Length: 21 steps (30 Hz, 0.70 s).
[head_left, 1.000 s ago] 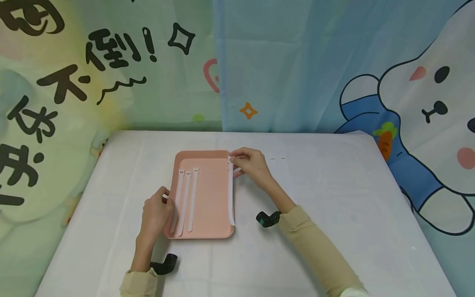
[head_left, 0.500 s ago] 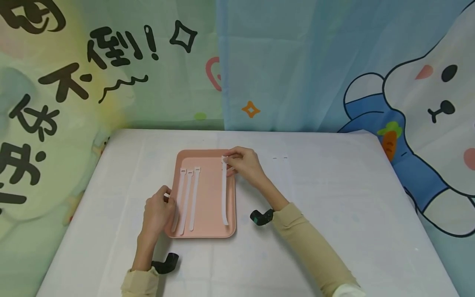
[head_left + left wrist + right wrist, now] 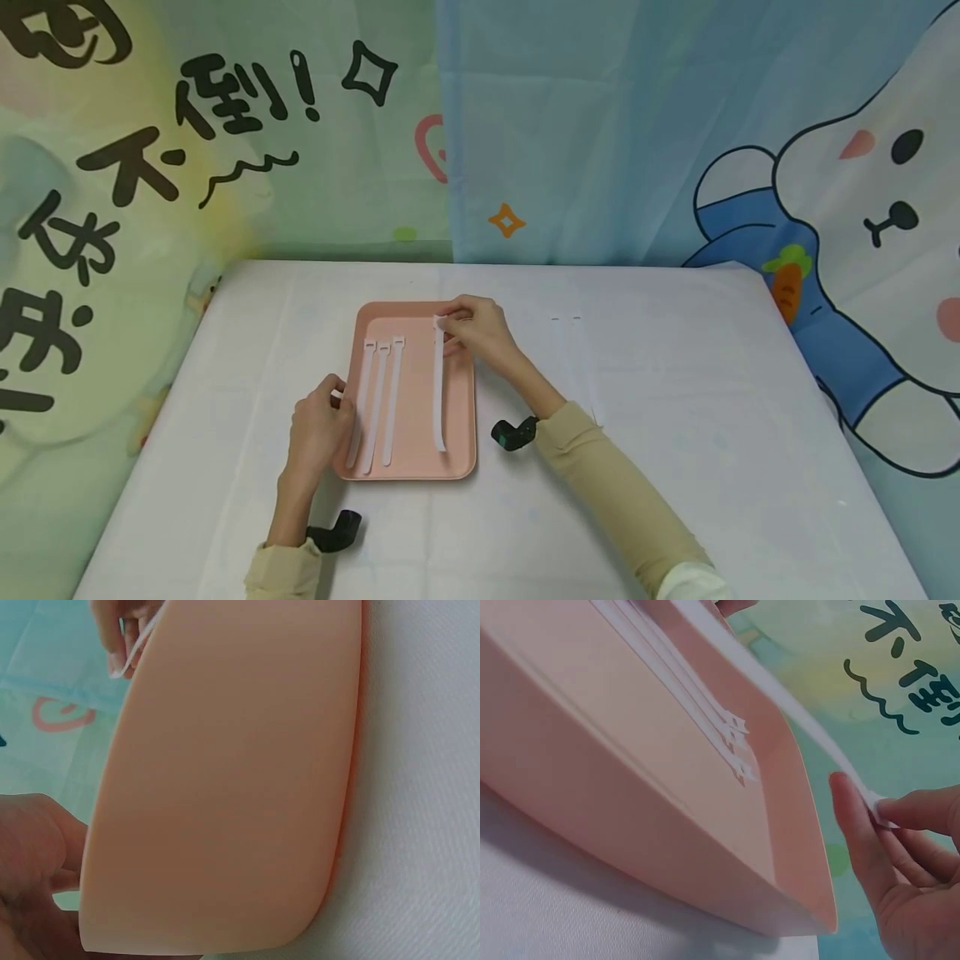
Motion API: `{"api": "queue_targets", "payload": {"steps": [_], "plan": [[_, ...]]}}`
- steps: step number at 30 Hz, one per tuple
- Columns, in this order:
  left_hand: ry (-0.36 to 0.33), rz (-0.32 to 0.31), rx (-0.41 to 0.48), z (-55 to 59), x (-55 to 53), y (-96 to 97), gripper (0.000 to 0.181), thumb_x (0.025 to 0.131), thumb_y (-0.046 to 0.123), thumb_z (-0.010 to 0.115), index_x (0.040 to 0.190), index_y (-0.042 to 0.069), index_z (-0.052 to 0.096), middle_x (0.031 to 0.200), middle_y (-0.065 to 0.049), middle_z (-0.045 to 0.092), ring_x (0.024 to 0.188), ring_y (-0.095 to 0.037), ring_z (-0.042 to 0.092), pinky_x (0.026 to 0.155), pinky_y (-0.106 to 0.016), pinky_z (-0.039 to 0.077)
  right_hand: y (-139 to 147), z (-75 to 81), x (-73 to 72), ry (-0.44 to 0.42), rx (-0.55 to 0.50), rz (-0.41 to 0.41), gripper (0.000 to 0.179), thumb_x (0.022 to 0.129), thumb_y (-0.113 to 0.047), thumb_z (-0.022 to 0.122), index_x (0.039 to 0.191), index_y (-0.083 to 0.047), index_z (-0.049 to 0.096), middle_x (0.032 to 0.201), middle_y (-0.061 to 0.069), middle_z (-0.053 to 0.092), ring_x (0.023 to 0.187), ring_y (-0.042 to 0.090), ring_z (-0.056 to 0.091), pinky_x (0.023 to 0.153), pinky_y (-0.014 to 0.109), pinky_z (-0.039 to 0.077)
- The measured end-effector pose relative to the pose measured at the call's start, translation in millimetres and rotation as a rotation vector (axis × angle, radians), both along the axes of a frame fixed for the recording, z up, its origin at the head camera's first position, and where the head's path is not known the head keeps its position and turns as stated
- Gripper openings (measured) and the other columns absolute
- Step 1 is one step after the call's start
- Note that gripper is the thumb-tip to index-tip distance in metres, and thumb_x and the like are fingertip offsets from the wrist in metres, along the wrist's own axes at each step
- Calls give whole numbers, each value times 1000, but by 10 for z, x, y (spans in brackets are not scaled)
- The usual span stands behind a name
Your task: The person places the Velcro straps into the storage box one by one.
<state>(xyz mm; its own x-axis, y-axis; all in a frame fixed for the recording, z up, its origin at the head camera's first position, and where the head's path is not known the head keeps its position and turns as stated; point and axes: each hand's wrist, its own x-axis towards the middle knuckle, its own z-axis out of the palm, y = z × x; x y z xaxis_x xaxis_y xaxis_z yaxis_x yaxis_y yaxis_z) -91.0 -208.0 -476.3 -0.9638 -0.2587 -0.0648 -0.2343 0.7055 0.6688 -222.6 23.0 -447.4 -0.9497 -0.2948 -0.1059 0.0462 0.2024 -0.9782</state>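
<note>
My right hand [image 3: 480,333] pinches the top end of a white cable strap [image 3: 439,392] between thumb and fingertips. This strap hangs lengthwise over the right half of the pink tray [image 3: 418,400]; the right wrist view shows it slanting above the rim from my fingertips [image 3: 847,787]. Inside the tray, toward its left side, three more white straps [image 3: 390,400] with slotted heads lie side by side. My left hand [image 3: 321,425] holds the tray's left rim with bent fingers. In the left wrist view the tray's outer wall [image 3: 225,787] fills the middle, and part of that hand [image 3: 34,855] shows beside it.
Right of the tray, faint white straps [image 3: 576,323] with small dark slots lie on the white tablecloth [image 3: 675,375]. A black wrist camera [image 3: 513,434] sits at the right wrist, another camera [image 3: 334,532] at the left. A printed curtain [image 3: 570,133] hangs behind the table.
My right hand has carried the strap leftward from the tray's right rim to over its inside. My left hand stays on the left rim, and the three straps lie as before.
</note>
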Motion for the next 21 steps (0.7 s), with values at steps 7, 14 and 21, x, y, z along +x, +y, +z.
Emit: {"api": "queue_targets", "payload": {"steps": [7,14,21], "plan": [[-6,-4,1,8,7,7,20,94,5,55,110,-3,64,84,-21,72,62,-25,63,52,-33,46,-81,23,7,-10,91,22,18,95,-3,67,111,3,71,95,20,75,76,45,73,72,51,60],[0,-5,2,12,10,5,20,94,4,55,110,-3,64,82,-21,72,60,-24,63,51,-33,46,-193,-10,-1,-70,115,50,22,95,-2,67,116,3,72,91,20,75,75,43,74,71,49,61],[-1,-5,-3,0,7,7,19,94,4,55,110,-2,64,82,-21,72,60,-23,62,51,-32,45,-276,-62,-7,-86,111,55,21,95,-1,66,115,3,72,91,21,75,78,45,74,69,48,61]]}}
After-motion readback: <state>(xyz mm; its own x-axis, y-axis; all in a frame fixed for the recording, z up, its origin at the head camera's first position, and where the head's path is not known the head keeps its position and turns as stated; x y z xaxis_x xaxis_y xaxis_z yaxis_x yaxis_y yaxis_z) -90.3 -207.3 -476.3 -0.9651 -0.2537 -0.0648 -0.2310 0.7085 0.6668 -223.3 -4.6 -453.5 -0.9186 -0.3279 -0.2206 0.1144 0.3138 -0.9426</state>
